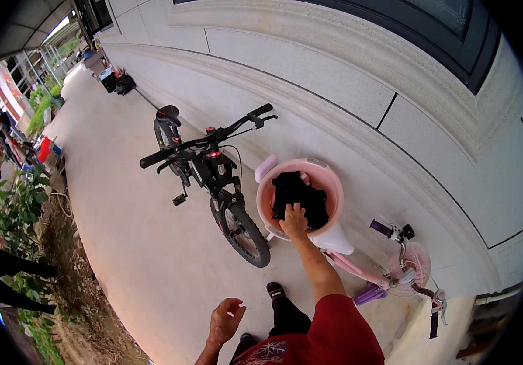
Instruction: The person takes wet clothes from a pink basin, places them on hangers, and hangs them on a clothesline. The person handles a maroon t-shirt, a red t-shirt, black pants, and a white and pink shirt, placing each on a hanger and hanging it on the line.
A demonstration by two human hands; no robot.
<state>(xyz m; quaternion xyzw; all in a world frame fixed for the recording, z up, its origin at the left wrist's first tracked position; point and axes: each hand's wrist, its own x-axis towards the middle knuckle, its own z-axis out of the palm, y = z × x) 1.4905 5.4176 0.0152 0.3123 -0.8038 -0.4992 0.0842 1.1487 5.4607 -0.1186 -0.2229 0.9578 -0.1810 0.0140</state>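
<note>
A round pink basin (337, 193) stands close to the wall, by the white seat (336, 239) of a small pink bicycle (359, 266); what holds it up is hidden. Dark, bunched black cloth (311, 204) lies inside. My right hand (295, 220) reaches over the basin's near rim, its fingers closed on the near edge of the cloth. Low in front of my body, my left hand (226, 320) holds nothing, its fingers bent and the thumb apart from them.
A black bicycle (213, 164) stands left of the basin, front wheel toward me. The pale wall (316, 85) runs along the right. Beside the concrete path (121, 201), plants (21, 213) grow at the left. Dark bags (124, 83) sit by the wall farther off.
</note>
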